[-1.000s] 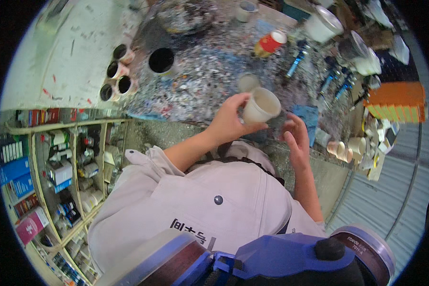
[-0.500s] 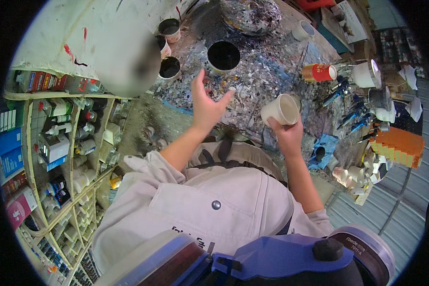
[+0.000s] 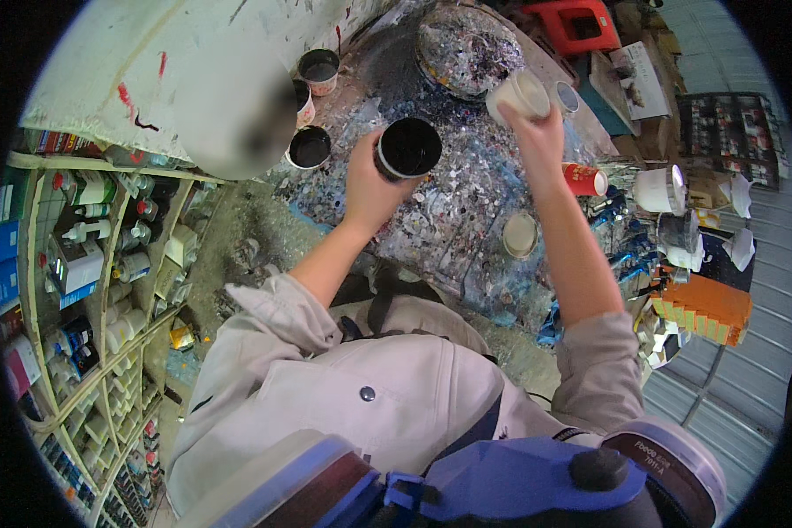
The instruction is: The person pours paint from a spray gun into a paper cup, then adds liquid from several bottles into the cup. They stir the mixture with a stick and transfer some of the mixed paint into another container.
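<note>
Over bench: black can (image 3: 408,148) w/in L fingers (image 3: 367,167), white cup (image 3: 519,95) w/in R fingers (image 3: 537,123).

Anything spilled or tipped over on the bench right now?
Dried paint splatter covers the bench all over, but no fresh spill shows. The red can lies on its side by the right arm. The left hand holds the black can tilted.
</note>
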{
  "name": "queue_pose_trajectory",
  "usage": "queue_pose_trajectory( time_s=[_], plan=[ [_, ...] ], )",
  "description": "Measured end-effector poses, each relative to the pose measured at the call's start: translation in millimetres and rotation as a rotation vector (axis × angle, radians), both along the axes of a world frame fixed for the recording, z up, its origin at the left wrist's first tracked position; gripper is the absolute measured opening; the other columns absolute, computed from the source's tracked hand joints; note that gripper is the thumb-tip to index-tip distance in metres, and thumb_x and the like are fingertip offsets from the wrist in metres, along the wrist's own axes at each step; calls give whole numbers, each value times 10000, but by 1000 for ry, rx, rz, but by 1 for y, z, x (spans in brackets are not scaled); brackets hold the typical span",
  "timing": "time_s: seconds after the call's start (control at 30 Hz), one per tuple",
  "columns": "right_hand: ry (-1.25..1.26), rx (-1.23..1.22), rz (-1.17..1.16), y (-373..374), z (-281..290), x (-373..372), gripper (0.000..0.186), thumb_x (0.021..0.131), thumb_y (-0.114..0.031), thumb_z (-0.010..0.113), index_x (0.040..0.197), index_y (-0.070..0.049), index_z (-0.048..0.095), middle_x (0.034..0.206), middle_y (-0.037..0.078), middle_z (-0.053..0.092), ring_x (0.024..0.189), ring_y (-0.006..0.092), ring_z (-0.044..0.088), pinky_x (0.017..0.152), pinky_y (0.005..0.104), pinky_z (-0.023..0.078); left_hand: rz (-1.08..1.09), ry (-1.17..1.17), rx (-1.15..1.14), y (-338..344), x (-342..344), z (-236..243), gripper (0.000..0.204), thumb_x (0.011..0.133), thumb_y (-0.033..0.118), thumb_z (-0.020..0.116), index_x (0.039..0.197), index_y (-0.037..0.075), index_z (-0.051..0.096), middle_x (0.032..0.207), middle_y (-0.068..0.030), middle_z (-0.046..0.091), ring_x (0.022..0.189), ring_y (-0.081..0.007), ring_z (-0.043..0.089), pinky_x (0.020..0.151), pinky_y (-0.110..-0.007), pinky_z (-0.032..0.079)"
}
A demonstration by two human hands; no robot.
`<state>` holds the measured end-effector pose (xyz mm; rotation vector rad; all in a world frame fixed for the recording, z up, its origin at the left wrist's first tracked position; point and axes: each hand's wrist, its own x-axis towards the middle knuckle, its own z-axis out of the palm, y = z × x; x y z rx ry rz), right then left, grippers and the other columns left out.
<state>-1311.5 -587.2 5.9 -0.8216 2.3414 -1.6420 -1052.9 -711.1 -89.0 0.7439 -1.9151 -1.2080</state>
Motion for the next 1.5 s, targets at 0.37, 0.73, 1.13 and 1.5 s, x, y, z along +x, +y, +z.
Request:
queue_pose_trajectory(
  time_s=[0.37,0.73,1.13,1.5],
  plan=[
    [418,291,-8,-89,14,-63,840,893,-364,925,1538,-20,512,1480,213,623,1351,382,615,1098,482,537,-166,-141,77,39,58,28,906,712,191,1015,1464,14,541,1348,-167,702,1270,-286,685,1112,-410,520],
    [397,925,219,180,-22,66,1019,769,-446,973,1588,-75,493,1495,226,573,1377,430,588,1140,484,509,-284,-109,83,43,27,20,898,685,207,1017,1443,15,575,1373,-198,685,1280,-377,683,1106,-457,536],
    [344,834,147,183,-8,75,1036,779,-413,934,1663,-235,424,1364,185,620,1234,368,651,1077,490,550,-369,-133,30,41,19,15,938,716,308,1028,1465,-6,557,1391,-224,656,1302,-398,651,1124,-474,517],
    [-237,-299,-25,67,-45,137,597,899,-181,897,1299,-50,474,1381,141,597,1247,231,642,1111,407,518,-328,-19,512,25,44,11,696,917,-42,577,1604,-18,472,1585,-164,569,1472,-303,545,1249,-402,403]
  ],
)
